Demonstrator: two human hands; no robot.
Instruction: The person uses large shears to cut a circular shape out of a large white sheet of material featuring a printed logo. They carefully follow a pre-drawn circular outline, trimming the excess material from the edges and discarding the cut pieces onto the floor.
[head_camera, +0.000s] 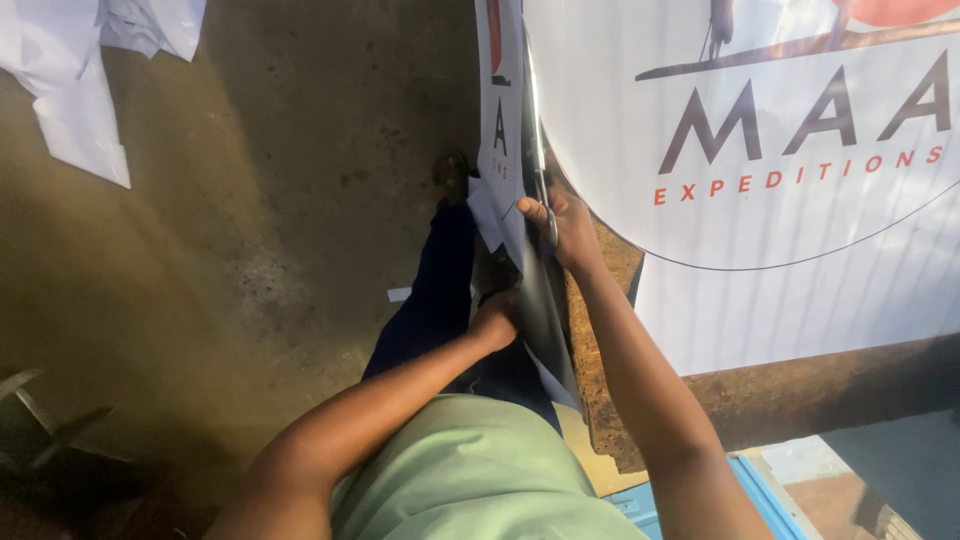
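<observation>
The right hand (568, 228) grips a pair of scissors (541, 170), its fingers (532, 210) curled through the handles, and the slim blades run up and away from the fingertips along the edge of a large white printed sheet (800, 280). That sheet lies flat on a worn wooden bench (760, 400) to the outer side of the right fingers and bears dark lettering, red lettering and a thin curved line. The left hand (497, 318) sits lower, nearer the body, with its fingers closed on the strip of sheet (540, 310) that hangs over the bench edge just below the right hand; the fingertips themselves are hidden behind the strip, so how tightly they pinch cannot be told. A narrow printed offcut (500, 110) stands up just to the inner side of the scissor blades, above both hands. Below the left fingers are the person's dark blue trouser leg (430, 310) and a dark shoe (452, 168) on the concrete floor (250, 250). A small white paper scrap (399, 294) lies on the floor beside the leg, and bigger white paper pieces (70, 90) lie well apart, far to the left of the fingers. A pale green shirt (470, 470) fills the bottom of the view.
</observation>
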